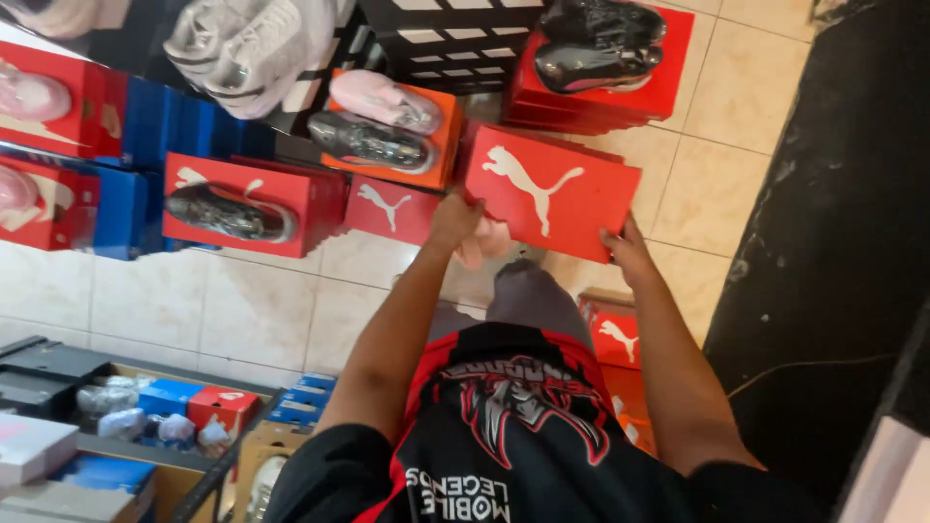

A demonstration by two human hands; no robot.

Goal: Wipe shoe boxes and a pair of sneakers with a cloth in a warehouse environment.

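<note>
- Left hand (453,219) grips the left edge of a red shoebox lid (550,191), fingers curled around the rim.
- Right hand (625,247) clasps the lid's lower right corner, thumb on top.
- Lid is held up in the air, tilted, between both hands, above the tiled floor (174,300); white leaping-cat logo faces the camera.
- Something pink (484,242) shows just under the lid by the left hand; too hidden to tell what.
- Behind the lid: orange shoebox (444,145) with a pink shoe (386,99) and a dark shoe (368,141) on top.
- Left of that, red shoebox (315,199) carrying a black shoe (228,215).
- Far top, red box (668,73) with a black shoe pair (596,44).
- Blue boxes (155,126) stacked at left.
- Another red box (615,334) sits on the floor near the person's right leg.
</note>
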